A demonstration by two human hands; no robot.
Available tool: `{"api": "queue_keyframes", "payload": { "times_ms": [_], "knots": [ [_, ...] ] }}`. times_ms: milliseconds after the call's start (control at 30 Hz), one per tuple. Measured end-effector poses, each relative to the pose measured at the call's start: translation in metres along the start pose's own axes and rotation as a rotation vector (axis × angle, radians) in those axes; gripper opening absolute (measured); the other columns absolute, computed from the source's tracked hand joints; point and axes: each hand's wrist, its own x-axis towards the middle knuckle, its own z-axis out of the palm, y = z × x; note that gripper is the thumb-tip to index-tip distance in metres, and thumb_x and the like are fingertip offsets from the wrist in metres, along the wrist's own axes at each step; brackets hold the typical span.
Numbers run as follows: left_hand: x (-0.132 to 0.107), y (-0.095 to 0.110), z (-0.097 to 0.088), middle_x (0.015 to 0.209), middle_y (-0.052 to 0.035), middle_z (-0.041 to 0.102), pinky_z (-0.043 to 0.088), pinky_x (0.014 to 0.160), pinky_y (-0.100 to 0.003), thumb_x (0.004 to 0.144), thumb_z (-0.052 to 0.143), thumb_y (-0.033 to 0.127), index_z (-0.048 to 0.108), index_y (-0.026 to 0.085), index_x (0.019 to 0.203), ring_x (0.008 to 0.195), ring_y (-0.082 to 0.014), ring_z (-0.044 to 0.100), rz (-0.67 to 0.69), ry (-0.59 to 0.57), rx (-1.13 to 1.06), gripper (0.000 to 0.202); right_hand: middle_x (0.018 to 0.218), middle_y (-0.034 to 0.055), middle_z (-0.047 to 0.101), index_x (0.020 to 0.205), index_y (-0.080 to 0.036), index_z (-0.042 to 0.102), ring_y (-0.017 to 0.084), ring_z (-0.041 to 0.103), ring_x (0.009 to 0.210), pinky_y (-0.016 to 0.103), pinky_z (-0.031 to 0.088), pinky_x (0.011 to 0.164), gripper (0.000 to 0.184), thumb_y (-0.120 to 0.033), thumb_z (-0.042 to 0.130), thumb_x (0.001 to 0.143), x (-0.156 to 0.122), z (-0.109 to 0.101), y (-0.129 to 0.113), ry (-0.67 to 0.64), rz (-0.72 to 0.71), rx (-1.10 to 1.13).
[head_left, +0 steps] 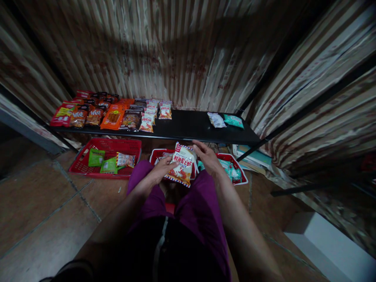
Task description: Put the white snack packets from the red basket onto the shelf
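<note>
My left hand [161, 169] grips a white and orange snack bag [182, 165] with red lettering, its thumb across the front. The bag is tilted towards me above my knees. My right hand [206, 156] is at the bag's upper right corner with fingers stretched out; whether the fingertips touch it I cannot tell. Behind the bag, a red basket [154, 155] is partly hidden. Matching snack bags [147, 122] lie on the black shelf [185, 124], and one single bag [165, 110] lies just right of them.
On the shelf's left are orange snack packs [113, 116] and several others. A white packet [216, 120] and a teal packet [234, 121] lie on its right. Below are a red basket [84, 156] with green packets and another basket [244, 181] with teal packets. Black posts [266, 140] frame the shelf.
</note>
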Motion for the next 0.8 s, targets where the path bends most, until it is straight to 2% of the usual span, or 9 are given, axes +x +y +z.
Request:
{"api": "queue_keyframes", "payload": {
  "times_ms": [100, 233, 333, 400, 567, 667, 800],
  "knots": [
    [0.007, -0.003, -0.002, 0.085, -0.0086, 0.071, 0.050, 0.076, -0.035, 0.059, 0.080, 0.040, 0.064, 0.013, 0.093, 0.076, -0.0219, 0.067, 0.071, 0.138, -0.088, 0.046, 0.097, 0.0025, 0.070, 0.112, -0.029, 0.061, 0.017, 0.066, 0.085, 0.027, 0.052, 0.072, 0.057, -0.053, 0.074, 0.062, -0.011, 0.005, 0.017, 0.113, 0.083, 0.130],
    [0.015, -0.009, -0.002, 0.086, -0.0075, 0.071, 0.050, 0.077, -0.034, 0.061, 0.078, 0.039, 0.061, 0.014, 0.094, 0.076, -0.0205, 0.067, 0.167, 0.258, -0.173, 0.044, 0.102, 0.0031, 0.069, 0.108, -0.028, 0.062, 0.019, 0.065, 0.091, 0.027, 0.052, 0.070, 0.054, -0.047, 0.079, 0.059, -0.030, 0.017, 0.043, 0.051, 0.204, 0.197],
    [0.017, -0.015, -0.001, 0.086, -0.0072, 0.071, 0.050, 0.076, -0.033, 0.063, 0.076, 0.040, 0.060, 0.015, 0.092, 0.075, -0.0196, 0.066, 0.189, 0.283, -0.180, 0.042, 0.103, 0.0014, 0.068, 0.102, -0.027, 0.066, 0.017, 0.064, 0.090, 0.028, 0.053, 0.072, 0.048, -0.042, 0.080, 0.059, -0.037, 0.027, 0.055, -0.031, 0.189, 0.291],
    [0.016, -0.016, 0.000, 0.085, -0.0073, 0.071, 0.049, 0.075, -0.032, 0.062, 0.076, 0.041, 0.060, 0.014, 0.091, 0.074, -0.0194, 0.066, 0.183, 0.283, -0.171, 0.043, 0.102, -0.0003, 0.068, 0.096, -0.026, 0.068, 0.015, 0.064, 0.087, 0.026, 0.053, 0.069, 0.043, -0.039, 0.081, 0.057, -0.037, 0.033, 0.058, -0.016, 0.183, 0.344],
    [0.012, 0.002, -0.001, 0.086, -0.0059, 0.070, 0.048, 0.066, -0.026, 0.065, 0.074, 0.042, 0.061, 0.015, 0.093, 0.070, -0.0165, 0.064, 0.183, 0.255, -0.165, 0.041, 0.096, -0.0008, 0.069, 0.092, -0.025, 0.070, 0.014, 0.064, 0.078, 0.023, 0.052, 0.064, 0.040, -0.035, 0.083, 0.055, -0.037, 0.037, 0.057, 0.012, 0.188, 0.404],
    [0.015, 0.016, -0.002, 0.079, -0.0038, 0.069, 0.045, 0.059, -0.023, 0.064, 0.073, 0.044, 0.062, 0.015, 0.087, 0.064, -0.0138, 0.061, 0.227, 0.329, -0.146, 0.039, 0.090, 0.0009, 0.071, 0.093, -0.024, 0.070, 0.016, 0.065, 0.072, 0.027, 0.053, 0.063, 0.042, -0.034, 0.084, 0.054, -0.040, 0.036, 0.056, -0.021, 0.210, 0.402],
    [0.021, 0.023, -0.003, 0.066, -0.0015, 0.066, 0.045, 0.058, -0.025, 0.058, 0.077, 0.044, 0.060, 0.015, 0.076, 0.060, -0.0150, 0.061, 0.223, 0.385, -0.178, 0.038, 0.091, 0.0006, 0.071, 0.095, -0.025, 0.069, 0.015, 0.065, 0.071, 0.026, 0.053, 0.062, 0.045, -0.031, 0.085, 0.052, -0.041, 0.037, 0.058, -0.031, 0.212, 0.416]
  ]
}}
